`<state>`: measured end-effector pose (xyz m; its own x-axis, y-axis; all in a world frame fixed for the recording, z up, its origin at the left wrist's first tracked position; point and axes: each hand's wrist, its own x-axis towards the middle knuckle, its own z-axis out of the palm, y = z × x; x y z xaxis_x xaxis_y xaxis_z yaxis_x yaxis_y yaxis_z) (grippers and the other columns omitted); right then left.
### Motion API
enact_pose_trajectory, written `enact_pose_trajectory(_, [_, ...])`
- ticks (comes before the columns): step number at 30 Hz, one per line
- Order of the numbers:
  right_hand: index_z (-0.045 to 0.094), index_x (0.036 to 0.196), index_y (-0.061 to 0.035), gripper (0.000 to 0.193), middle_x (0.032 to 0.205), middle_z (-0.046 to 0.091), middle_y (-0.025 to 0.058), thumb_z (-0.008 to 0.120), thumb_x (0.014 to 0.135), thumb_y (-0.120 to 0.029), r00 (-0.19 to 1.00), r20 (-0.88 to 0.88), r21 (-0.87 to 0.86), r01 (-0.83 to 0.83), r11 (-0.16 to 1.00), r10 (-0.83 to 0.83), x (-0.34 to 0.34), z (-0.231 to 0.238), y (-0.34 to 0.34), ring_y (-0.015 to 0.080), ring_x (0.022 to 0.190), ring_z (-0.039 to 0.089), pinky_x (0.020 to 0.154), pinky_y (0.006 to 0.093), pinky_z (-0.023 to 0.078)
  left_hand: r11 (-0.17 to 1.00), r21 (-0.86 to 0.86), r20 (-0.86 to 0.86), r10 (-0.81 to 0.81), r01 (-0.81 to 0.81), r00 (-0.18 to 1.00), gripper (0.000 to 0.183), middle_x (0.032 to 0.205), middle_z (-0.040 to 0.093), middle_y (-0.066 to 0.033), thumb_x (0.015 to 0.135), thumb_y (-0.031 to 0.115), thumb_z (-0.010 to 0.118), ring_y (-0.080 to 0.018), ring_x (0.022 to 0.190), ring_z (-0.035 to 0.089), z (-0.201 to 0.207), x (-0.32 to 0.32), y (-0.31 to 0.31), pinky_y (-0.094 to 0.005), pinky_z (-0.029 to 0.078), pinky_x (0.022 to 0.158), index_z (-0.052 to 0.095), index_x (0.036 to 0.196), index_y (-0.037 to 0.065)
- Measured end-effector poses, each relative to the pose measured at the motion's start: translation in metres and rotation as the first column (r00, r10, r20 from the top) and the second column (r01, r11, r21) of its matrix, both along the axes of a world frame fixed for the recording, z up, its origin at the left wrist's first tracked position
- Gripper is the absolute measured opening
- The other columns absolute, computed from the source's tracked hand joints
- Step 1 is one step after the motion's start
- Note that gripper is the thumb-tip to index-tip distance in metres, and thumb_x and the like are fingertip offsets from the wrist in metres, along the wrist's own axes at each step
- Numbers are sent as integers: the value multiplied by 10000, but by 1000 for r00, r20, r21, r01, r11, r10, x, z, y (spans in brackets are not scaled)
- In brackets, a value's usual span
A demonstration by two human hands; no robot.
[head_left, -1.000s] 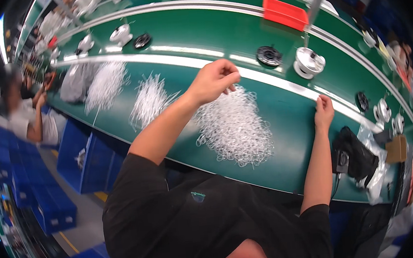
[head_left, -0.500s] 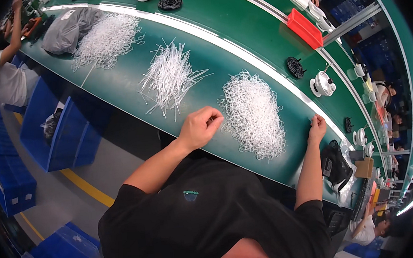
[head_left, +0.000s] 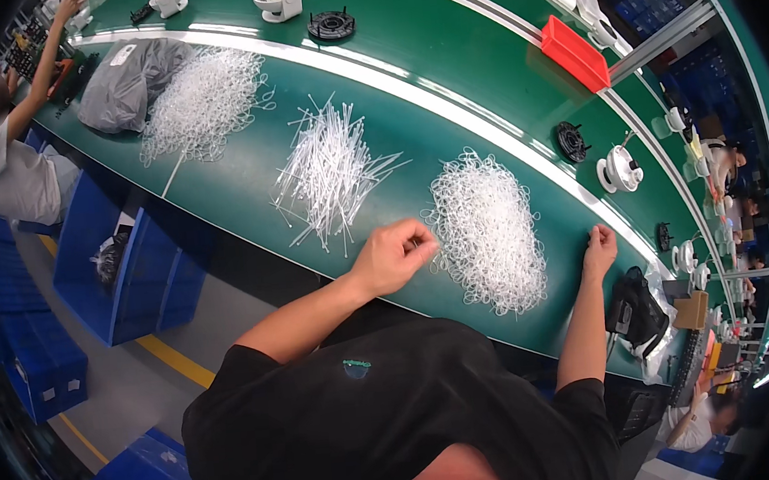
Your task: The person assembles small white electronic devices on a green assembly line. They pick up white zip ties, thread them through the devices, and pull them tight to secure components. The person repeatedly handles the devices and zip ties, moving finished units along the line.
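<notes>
My left hand [head_left: 395, 255] is closed in a pinch at the left edge of a heap of white looped cable ties [head_left: 486, 231]. Whatever sits between its fingertips is too small to make out. Beyond the heap's right side, my right hand [head_left: 600, 253] hovers over the green table with thumb and fingers pressed together; its contents, if any, are hidden. A loose pile of straight white cable ties [head_left: 333, 173] lies to the left of my left hand. Farther left is a second heap of looped ties [head_left: 206, 100].
A grey plastic bag [head_left: 128, 84] lies at the far left, near a co-worker [head_left: 13, 172]. Along the green conveyor stand white devices [head_left: 620, 169], black rings [head_left: 331, 25] and a red tray [head_left: 574, 54]. A black bag [head_left: 638, 309] lies right; blue bins [head_left: 126, 263] stand below left.
The whole scene has shifted slightly down and right in the picture. Both hands keep much the same pinched poses and places beside the heap.
</notes>
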<state>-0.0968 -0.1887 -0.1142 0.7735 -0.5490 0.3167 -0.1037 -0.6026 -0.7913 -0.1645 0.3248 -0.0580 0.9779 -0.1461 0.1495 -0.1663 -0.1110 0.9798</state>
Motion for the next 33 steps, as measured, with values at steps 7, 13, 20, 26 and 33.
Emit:
enact_pose_trajectory(7, [661,1019,-4,192,855,666,40,655,935,-177,1000,-11,-33,25,999,-26,1,4,12,110,768,612,720,262,505,745,559,254,265,-365,930,150,886,703,-142,842,190,714,-293,785,678,32,142,70,-400,526,713,686,879,47])
enact_pose_trajectory(13, [660,1014,-6,202,849,666,37,650,942,-194,999,27,-10,-22,1000,23,4,8,19,106,756,598,713,262,500,411,884,94,313,-224,945,172,957,721,-153,819,212,747,-360,932,685,12,197,76,-465,540,823,709,908,71])
enact_pose_trajectory(20, [666,988,-19,180,827,655,27,649,940,-192,1000,-15,-13,-14,1000,13,-10,13,21,103,743,590,702,261,493,319,945,-22,263,-65,965,236,1097,691,-240,821,62,602,-393,1041,671,34,198,56,-451,556,881,703,1024,-5])
enact_pose_trajectory(26, [662,1000,-15,169,847,657,30,653,938,-172,997,58,10,-52,999,51,1,7,23,108,769,596,715,266,492,503,769,318,235,-395,918,142,1011,681,-221,874,49,570,-401,927,663,36,184,51,-491,529,806,634,977,-26])
enact_pose_trajectory(33, [645,1063,4,165,965,671,53,648,939,-103,927,312,138,-259,956,207,-15,89,93,128,894,625,837,265,493,886,-456,-74,-128,80,989,79,963,667,-87,952,73,631,-107,751,617,87,112,-45,-260,531,654,581,986,23])
